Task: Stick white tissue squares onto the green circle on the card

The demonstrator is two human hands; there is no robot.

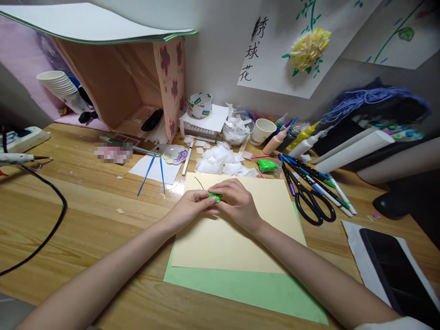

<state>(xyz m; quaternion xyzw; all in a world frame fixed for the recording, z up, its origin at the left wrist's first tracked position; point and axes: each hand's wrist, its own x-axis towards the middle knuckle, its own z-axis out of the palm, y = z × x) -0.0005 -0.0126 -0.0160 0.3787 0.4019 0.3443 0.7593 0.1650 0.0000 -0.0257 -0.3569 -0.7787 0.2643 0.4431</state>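
Wooden worktop (pixel 103 206) spreads beneath a pale wall (pixel 213 59), and from my remote seat I take the cream sheet (pixel 223 245) as my landmark. It lies over a green sheet (pixel 240 288), probably as a clean surface for handwork. Above its far part, the left hand (pixel 194 204) pinches a green lump (pixel 215 197) between thumb and fingers, while the right hand (pixel 239 199) grips it from the other side; meeting so, they seem to steady it between two sets of fingertips. Just beyond the sheet's far edge lie paper scraps (pixel 220 158); scissors (pixel 314 206) rest beside its right edge, presumably within reach. I see the lump as small, bright green and soft-looking; fingers cover much of it, so I cannot tell its full shape.
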